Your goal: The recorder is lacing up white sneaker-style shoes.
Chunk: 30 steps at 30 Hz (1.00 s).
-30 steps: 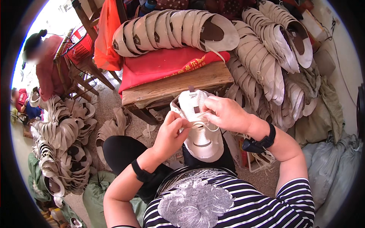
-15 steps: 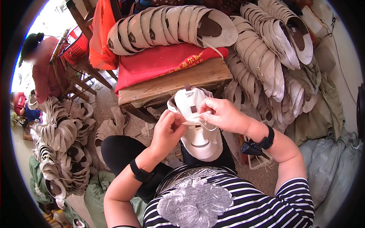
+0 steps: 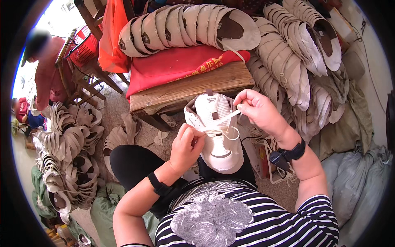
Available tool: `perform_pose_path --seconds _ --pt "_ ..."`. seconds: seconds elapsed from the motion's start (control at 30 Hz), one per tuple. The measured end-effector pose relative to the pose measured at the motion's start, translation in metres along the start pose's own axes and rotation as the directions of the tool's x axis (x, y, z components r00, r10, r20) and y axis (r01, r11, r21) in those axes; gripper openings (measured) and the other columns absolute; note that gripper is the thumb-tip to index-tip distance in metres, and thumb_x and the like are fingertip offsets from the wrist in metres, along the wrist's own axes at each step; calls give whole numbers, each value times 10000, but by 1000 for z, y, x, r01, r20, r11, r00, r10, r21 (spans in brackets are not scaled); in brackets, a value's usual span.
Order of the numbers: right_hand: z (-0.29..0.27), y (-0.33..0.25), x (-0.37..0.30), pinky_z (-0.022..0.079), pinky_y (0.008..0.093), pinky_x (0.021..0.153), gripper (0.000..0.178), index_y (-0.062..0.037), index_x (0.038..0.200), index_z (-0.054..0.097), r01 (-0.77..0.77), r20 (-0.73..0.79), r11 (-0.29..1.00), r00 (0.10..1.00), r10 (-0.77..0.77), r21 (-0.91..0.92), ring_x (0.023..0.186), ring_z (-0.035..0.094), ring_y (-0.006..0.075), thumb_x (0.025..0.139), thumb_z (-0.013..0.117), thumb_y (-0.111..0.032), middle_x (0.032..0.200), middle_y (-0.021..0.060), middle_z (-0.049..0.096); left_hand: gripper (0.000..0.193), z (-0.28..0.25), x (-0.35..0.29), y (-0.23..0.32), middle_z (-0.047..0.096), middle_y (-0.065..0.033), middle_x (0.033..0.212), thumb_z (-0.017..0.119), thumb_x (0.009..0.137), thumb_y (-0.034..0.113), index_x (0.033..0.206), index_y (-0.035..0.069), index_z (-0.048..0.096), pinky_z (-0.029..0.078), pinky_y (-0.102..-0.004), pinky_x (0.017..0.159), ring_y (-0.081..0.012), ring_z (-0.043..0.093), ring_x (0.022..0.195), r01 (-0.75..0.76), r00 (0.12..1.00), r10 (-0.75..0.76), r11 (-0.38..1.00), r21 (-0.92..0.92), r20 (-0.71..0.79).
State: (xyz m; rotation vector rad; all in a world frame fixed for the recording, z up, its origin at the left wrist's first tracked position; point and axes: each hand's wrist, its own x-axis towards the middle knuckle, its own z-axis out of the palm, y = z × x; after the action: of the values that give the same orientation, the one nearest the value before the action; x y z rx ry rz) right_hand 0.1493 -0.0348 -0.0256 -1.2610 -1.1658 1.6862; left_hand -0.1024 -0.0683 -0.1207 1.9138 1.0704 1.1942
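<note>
A cream shoe upper (image 3: 222,153) rests between my knees, its toe toward me and its tongue pointing away. A white shoelace (image 3: 227,118) runs across its lacing area, with a small loop hanging over the right side. My right hand (image 3: 263,112) pinches one stretch of the lace off to the upper's right, holding it taut on a slant. Closed at the upper's left edge, my left hand (image 3: 187,145) grips the lace near the eyelets with bent fingers.
Ahead stands a wooden bench (image 3: 193,88) bearing a red cloth (image 3: 164,69) and a row of nested uppers (image 3: 181,29). More stacked uppers (image 3: 284,61) lie at right, others (image 3: 68,142) at left. A person (image 3: 49,70) sits far left near a red basket (image 3: 83,50).
My right hand has moved right and away from the upper, drawing the lace out straight. My left hand has stayed at the upper's left side, slightly lower.
</note>
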Motion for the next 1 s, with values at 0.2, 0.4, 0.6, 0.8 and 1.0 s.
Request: perform_pose_path --seconds 0.2,0.4,0.6,0.8,1.0 --pt "18 12 -29 492 352 747 203 -99 987 638 327 222 408 933 -282 -852 833 595 266 836 725 -203 955 100 528 239 -4 1 -6 458 -56 937 723 789 -16 983 34 592 426 -239 567 -109 438 650 194 978 -195 981 -16 -81" --pt "14 27 -23 465 316 695 319 -48 802 654 161 277 868 960 -29 -470 759 580 150 911 689 -346 831 34 584 142 -12 7 12 513 22 838 642 913 34 986 38 521 409 -192 575 -48 464 655 623 780 -563 657 -425 273" --pt "-11 33 -1 336 192 581 260 -77 823 692 -296 106 955 949 298 -37 639 433 15 953 650 -298 744 -56 602 104 -36 27 17 487 67 757 573 922 45 978 113 518 313 -187 537 -20 391 601 497 820 -534 484 -720 207" --pt "6 36 1 462 242 674 181 -24 995 650 107 -78 960 988 -131 -260 736 533 91 911 689 -180 898 11 596 99 -94 37 -16 450 90 720 551 925 40 955 134 548 288 -188 517 -10 333 551 398 755 -656 457 -796 1" --pt "35 23 7 517 410 680 263 -35 1022 547 377 238 258 864 -443 -890 793 630 307 842 691 -162 1059 147 516 261 -82 18 -10 477 44 787 675 878 45 1135 62 632 383 -220 584 -39 440 665 476 877 -463 874 -97 125"
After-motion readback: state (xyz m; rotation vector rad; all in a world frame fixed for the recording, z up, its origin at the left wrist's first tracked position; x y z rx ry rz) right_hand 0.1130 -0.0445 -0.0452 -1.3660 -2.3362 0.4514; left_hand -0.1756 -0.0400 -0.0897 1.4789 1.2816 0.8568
